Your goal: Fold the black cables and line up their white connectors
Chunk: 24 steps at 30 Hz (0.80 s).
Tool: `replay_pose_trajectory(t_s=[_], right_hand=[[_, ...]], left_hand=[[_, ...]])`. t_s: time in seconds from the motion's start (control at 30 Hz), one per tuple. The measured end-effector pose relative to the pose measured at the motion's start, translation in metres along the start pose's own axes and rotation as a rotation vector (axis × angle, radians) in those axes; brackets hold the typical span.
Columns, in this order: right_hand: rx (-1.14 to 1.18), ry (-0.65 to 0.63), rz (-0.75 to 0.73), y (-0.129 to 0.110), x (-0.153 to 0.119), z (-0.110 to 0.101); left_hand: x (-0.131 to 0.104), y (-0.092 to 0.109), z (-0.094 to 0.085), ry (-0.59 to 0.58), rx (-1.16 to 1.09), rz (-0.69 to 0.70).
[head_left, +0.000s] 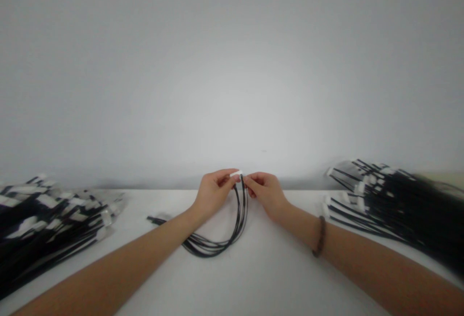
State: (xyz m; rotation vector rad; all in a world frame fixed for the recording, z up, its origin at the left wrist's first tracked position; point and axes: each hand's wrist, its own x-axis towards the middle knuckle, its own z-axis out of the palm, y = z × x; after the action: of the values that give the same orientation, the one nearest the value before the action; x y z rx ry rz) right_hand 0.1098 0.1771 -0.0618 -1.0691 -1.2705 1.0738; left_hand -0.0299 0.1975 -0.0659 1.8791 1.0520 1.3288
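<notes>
Pinching white connector (236, 174) between left hand's (213, 190) thumb and fingers, above far part of table (275, 267). Our right hand (267, 194) bent in at connector's right end; whether it grips anything, we cannot tell. Black cable (205, 255) drops from connector, curves near and left beneath our left forearm, dark tip beyond. Blurred cable piles flank us: left pile (47, 229), right pile (402, 209).

Cable piles (409, 209) on white table (271, 272)
</notes>
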Motion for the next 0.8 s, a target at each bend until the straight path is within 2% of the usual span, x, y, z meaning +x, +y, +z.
replay_pose_trajectory(t_s=[0.53,0.8], right_hand=[[-0.027,0.011,-0.074,0.0032,-0.0002,-0.0027],[-0.093,0.004,-0.103,0.0025,-0.0002,-0.0037]], left_hand=[[0.0001,0.0036,-0.0013,-0.054,0.073,-0.039],[-0.0024,0.0084,-0.0014,-0.065,0.201,0.033]])
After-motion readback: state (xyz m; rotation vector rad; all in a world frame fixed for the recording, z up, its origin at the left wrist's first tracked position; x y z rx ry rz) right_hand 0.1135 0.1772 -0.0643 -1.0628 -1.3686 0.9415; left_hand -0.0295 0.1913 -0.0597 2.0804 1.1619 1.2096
